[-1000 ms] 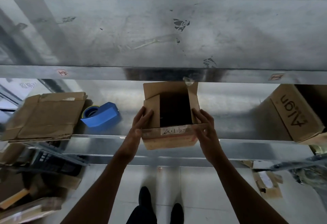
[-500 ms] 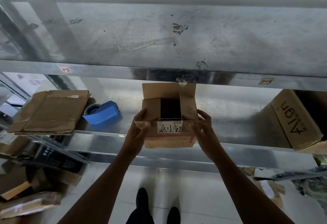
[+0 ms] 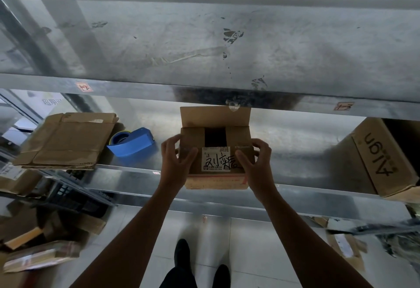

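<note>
The left hand and right hand curl their fingers round the near flap of the one box at the shelf edge, thumbs pressing it flat, seemingly to close it. Just beyond the fingertips, one far flap stands open. Left of them lies one blue tape dispenser, probably for sealing.

3 cardboard boxes: small open box at centre, flattened box at 9 o'clock, Align box at 3 o'clock. 1 blue tape dispenser. 2 hands: left hand, right hand. 2 shoes at 6 o'clock.
</note>
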Motion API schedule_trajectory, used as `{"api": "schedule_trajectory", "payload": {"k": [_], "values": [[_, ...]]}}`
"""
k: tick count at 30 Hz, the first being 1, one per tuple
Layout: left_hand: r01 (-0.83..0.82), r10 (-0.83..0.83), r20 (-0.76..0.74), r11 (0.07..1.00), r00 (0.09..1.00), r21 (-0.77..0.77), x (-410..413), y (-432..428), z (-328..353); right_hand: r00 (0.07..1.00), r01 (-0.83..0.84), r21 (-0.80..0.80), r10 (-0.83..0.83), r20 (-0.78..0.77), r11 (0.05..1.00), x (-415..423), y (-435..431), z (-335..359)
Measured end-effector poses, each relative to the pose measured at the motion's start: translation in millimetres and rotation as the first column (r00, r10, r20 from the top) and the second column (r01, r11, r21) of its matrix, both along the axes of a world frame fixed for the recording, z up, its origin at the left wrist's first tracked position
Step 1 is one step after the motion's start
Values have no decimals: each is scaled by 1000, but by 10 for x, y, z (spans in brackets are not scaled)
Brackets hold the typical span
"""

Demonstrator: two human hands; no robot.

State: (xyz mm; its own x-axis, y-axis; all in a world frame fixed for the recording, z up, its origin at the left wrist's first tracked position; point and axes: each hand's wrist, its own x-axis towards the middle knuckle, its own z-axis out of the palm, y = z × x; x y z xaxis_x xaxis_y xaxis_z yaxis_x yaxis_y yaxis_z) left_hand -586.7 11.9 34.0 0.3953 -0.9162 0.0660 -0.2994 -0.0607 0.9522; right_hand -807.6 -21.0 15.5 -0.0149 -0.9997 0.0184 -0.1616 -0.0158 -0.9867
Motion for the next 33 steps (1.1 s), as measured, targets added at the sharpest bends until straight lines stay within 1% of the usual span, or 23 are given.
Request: {"api": "schedule_trajectory", "payload": {"k": [3,7,9,12,13,17,19,21,24,26,28,30,32,33], "values": [[16,-10,-82,997,997,75,43,-73,34,1000,-14,13,14,-11,1000,-17,-51,16],[113,-110,-30,983,994,143,128,-214,143,999,-38,21,39,-33,999,-24,-96,54],[185,-177,-61,969,982,163,160,-280,201,997,-73,56,72,11,996,-29,-108,67],[299,-288,-99,946,952,123,233,-378,244,983,-151,122,136,124,981,-35,-112,102],[326,-316,-99,939,944,108,252,-399,252,979,-169,131,151,138,977,-35,-105,119],[356,-350,-102,933,931,49,281,-438,236,975,-184,123,166,145,975,-45,-99,148],[353,-345,-132,935,929,34,291,-420,173,971,-207,102,191,144,973,-53,-97,140],[353,-342,-172,935,924,36,307,-368,118,968,-234,63,226,107,970,-53,-96,136],[393,-395,-197,918,898,-50,298,-290,59,971,-235,30,234,40,971,-69,-121,97],[382,-385,-174,923,906,-52,279,-284,14,975,-223,41,223,16,974,-66,-141,68],[354,-349,-157,935,924,5,244,-297,-25,981,-190,63,192,-20,980,-60,-147,63],[320,-300,-197,944,933,80,183,-291,-38,986,-152,40,154,-63,988,-54,-141,62],[269,-221,-289,953,931,139,101,-258,-22,990,-110,21,111,-88,994,-43,-147,47],[232,-179,-296,960,938,156,65,-245,-12,991,-91,17,93,-93,996,-28,-156,34]]}}
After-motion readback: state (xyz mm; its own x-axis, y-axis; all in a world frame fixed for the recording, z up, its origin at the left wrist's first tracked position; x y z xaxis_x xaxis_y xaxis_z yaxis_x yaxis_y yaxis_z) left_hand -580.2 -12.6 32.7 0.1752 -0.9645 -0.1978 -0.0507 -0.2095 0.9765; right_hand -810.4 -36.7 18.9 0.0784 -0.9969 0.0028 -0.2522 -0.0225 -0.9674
